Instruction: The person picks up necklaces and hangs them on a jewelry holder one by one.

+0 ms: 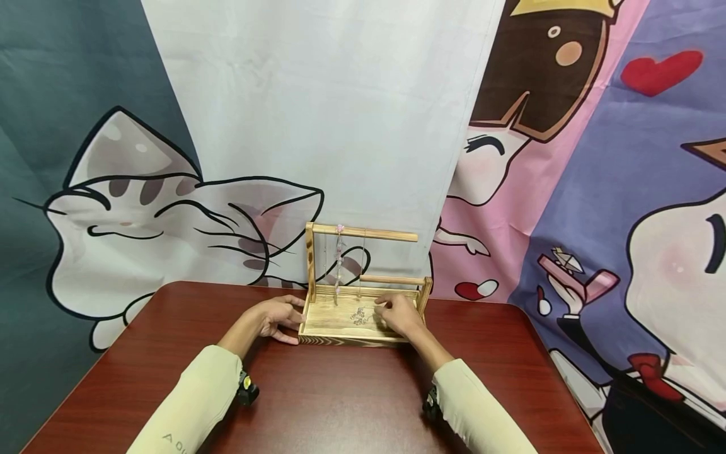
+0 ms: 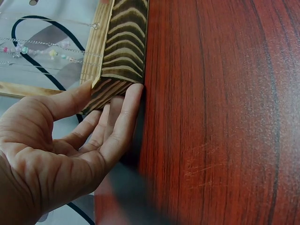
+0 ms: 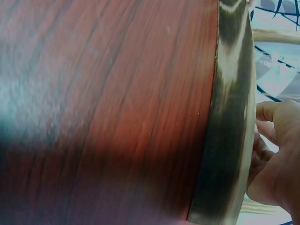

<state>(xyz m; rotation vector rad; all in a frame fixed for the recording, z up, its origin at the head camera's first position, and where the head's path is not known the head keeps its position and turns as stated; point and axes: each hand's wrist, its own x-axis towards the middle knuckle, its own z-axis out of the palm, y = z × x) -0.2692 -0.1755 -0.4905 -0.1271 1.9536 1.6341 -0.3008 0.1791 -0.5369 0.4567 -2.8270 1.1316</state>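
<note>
A wooden jewelry stand [image 1: 351,341], with a shallow tray and two raised bars, sits on the table. My left hand [image 1: 278,318] holds the tray's left end. In the left wrist view, the thumb lies at its rim and the fingers touch its outer side. A bunched silver chain necklace [image 1: 358,316] lies on the tray floor. Over the tray's right part, my right hand [image 1: 397,313] pinches part of that chain with bent fingers; the fingertips are mostly hidden behind the tray wall [image 3: 229,117] in the right wrist view. A pink beaded necklace [image 1: 339,258] hangs from the upper bar.
Thin chains [image 1: 363,258] hang beside the beaded necklace from the upper bar [image 1: 386,235]. The lower bar [image 1: 391,279] spans the right side, close above the right hand. A reddish-brown table [image 1: 340,403] lies under the stand, with a printed cartoon curtain [image 1: 340,126] behind.
</note>
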